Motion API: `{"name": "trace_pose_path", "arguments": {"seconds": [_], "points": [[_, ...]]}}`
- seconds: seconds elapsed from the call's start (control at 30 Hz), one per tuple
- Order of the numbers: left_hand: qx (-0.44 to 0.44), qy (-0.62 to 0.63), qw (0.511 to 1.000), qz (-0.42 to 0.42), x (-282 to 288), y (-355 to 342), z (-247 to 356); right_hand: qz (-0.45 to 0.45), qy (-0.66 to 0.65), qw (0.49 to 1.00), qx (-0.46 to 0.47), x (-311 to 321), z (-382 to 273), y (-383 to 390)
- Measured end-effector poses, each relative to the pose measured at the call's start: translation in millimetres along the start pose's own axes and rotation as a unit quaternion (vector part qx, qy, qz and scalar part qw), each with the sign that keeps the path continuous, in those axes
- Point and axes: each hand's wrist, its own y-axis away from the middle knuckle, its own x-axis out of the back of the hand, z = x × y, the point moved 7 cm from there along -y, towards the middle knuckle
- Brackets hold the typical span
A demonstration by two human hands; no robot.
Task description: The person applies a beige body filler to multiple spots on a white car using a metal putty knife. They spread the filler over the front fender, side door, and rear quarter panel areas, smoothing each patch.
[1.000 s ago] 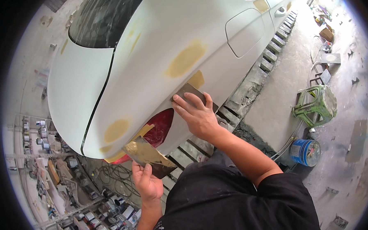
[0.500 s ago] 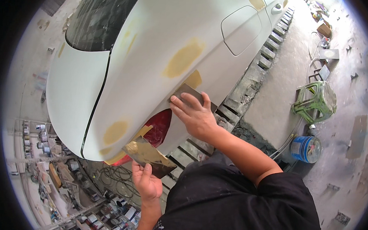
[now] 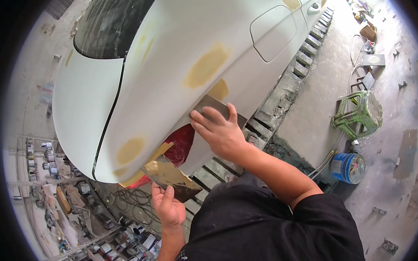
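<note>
My right hand (image 3: 224, 135) is closed on a flat, dark grey-brown putty spreader (image 3: 208, 102), fingers spread over its face. The spreader lies against the side of a white car body (image 3: 247, 45), at the lower edge of a yellow putty patch (image 3: 219, 89). Below and to the left, my left hand (image 3: 169, 208) grips the lower edge of a dark putty board (image 3: 179, 180) smeared with yellow putty. Between the two tools shows a red tail lamp area (image 3: 180, 143) with yellow tape-like strips beside it. Larger dull yellow patches (image 3: 207, 65) mark the panel above.
A green plastic stool (image 3: 358, 114) and a blue-banded clear container (image 3: 347, 168) stand on the floor at right, near a hose. Slatted floor grating (image 3: 304, 61) runs along the car. Shelves with several cans (image 3: 47, 158) and coiled cables (image 3: 133, 204) lie at lower left.
My right hand has shifted slightly left and down along the panel with the spreader. My left hand and the putty board have moved a little to the right.
</note>
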Motion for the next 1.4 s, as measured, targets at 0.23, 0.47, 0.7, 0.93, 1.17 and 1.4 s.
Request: {"name": "trace_pose_path", "arguments": {"seconds": [0.23, 0.47, 0.7, 0.93, 1.17, 1.4], "points": [[-0.001, 0.017, 1.0, 0.007, -0.3, 0.6, 0.6, -0.022, -0.039, 0.999, -0.018, -2.2, 3.0, 22.5], [-0.007, 0.026, 1.0, 0.0, -5.9, 2.0, 2.5, 0.035, -0.053, 0.997, -0.047, 15.3, 28.8, -0.7], [-0.004, 0.029, 0.999, 0.014, -2.8, 3.3, 0.9, -0.004, -0.072, 0.997, -0.042, -8.0, 27.4, 19.0], [-0.012, 0.029, 0.999, -0.014, -16.4, 2.6, 5.1, 0.02, -0.05, 0.996, -0.069, 13.5, 43.3, 18.5], [-0.006, 0.023, 0.999, -0.021, -12.3, 5.0, 2.3, 0.011, -0.045, 0.997, -0.063, -1.4, 58.0, 5.9], [-0.015, 0.013, 0.999, -0.027, -17.6, 4.8, 4.7, -0.031, -0.05, 0.995, -0.082, 1.5, 53.7, 32.2]]}}
